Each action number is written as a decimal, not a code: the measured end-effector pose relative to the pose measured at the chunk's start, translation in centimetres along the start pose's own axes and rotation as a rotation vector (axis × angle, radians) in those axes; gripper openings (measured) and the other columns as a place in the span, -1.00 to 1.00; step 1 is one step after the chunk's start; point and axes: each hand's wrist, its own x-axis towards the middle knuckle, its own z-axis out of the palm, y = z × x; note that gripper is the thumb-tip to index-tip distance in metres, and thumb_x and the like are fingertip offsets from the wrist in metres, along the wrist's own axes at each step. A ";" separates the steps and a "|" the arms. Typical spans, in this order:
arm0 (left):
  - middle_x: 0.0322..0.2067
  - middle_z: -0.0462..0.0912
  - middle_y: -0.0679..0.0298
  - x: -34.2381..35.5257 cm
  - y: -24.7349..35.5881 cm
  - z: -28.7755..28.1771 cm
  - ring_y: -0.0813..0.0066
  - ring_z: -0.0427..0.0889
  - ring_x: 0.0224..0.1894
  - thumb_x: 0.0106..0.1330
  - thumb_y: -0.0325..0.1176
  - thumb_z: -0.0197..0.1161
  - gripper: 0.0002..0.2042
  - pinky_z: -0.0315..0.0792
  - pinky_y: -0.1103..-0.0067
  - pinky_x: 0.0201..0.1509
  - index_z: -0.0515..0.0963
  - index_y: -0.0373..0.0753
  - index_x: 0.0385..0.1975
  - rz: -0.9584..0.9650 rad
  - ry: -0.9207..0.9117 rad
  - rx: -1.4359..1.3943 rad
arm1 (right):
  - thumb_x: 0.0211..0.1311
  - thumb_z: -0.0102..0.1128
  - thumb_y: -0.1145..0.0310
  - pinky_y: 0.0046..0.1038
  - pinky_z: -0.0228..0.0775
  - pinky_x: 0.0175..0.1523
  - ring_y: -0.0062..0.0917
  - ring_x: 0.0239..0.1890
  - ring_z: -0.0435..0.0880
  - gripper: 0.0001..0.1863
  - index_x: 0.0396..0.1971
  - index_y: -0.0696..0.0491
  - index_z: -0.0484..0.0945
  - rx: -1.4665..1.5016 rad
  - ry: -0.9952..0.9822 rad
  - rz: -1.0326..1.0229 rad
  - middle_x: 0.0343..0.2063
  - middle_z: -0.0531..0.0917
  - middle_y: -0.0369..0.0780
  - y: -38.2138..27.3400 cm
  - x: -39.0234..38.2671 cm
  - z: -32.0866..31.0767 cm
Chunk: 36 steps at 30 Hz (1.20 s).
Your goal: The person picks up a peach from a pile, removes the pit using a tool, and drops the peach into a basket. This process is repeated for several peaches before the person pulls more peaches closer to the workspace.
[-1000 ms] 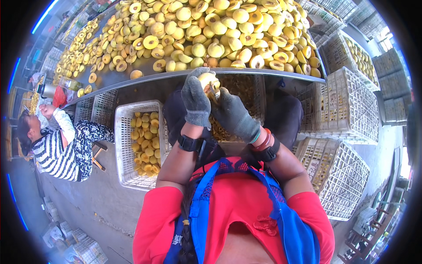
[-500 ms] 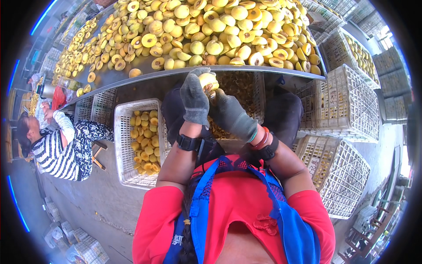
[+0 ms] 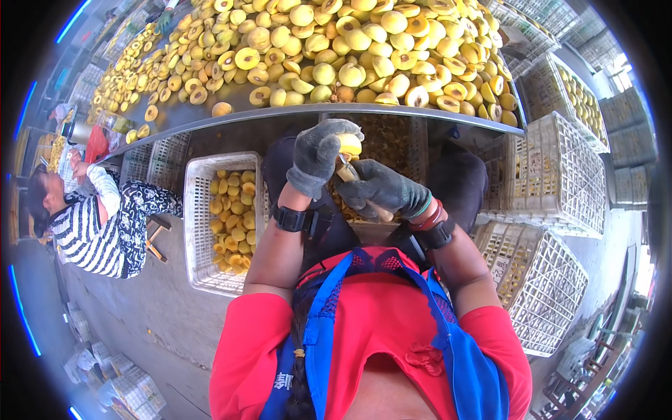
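My left hand, in a grey work glove, is closed around a yellow peach half just below the near edge of the table. My right hand, gloved alike, grips a small wooden-handled pitting tool. The tool's metal end meets the fruit's underside; its exact shape is hard to make out. Past my hands, halved yellow peaches lie heaped on the metal table, many with brown pits showing. Below my hands, between my knees, a crate holds brownish scraps, partly hidden by my hands and the table.
A white plastic crate of peach halves stands on the floor by my left leg. Stacked white crates rise at the right. A seated person in stripes works at the left. Another gloved hand reaches over the table's far left.
My right hand has shifted down and to the right, away from the fruit, baring the tool's wooden handle. My left hand keeps hold of the peach half. Another person's gloved hand has appeared far left.
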 end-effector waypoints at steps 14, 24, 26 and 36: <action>-0.32 0.65 0.13 -3.3 -1.5 -9.5 0.25 0.63 -0.23 0.46 -0.08 -0.22 -0.54 0.46 0.46 -0.04 0.56 -0.32 -0.28 0.038 0.406 0.808 | 0.21 0.16 0.38 -0.68 0.19 -0.55 -0.83 -0.61 0.34 -0.89 -0.32 0.07 0.47 -0.246 0.155 0.003 -0.59 0.43 -0.46 -0.8 -1.2 0.0; -0.08 0.59 -0.02 -7.4 -6.0 -22.7 0.06 0.56 -0.03 0.26 0.08 0.09 -0.49 0.38 0.32 0.09 0.56 -0.29 -0.10 -0.423 0.388 1.426 | 0.05 0.20 0.22 -0.15 0.40 -0.27 0.06 -0.29 0.56 -0.66 -0.29 0.15 0.44 -1.323 0.365 -0.082 -0.44 0.58 0.09 9.1 1.7 -8.8; -0.07 0.58 -0.01 -2.4 -6.8 -18.9 0.06 0.53 0.01 0.22 0.10 0.11 -0.48 0.34 0.31 0.13 0.56 -0.25 -0.09 -0.285 0.352 1.091 | 0.06 0.19 0.20 -0.15 0.40 -0.27 0.05 -0.29 0.56 -0.67 -0.30 0.15 0.43 -1.320 0.343 -0.105 -0.45 0.58 0.09 8.4 2.3 -8.4; 0.00 0.54 -0.04 8.8 -15.7 -15.8 -0.02 0.50 0.07 0.16 0.13 0.13 -0.39 0.36 0.27 0.15 0.34 -0.13 0.12 -0.778 -0.045 1.350 | 0.08 0.19 0.30 -0.20 0.41 -0.37 -0.05 -0.44 0.60 -0.76 -0.39 0.15 0.43 -1.081 0.507 -0.119 -0.56 0.54 0.04 4.3 1.8 -3.8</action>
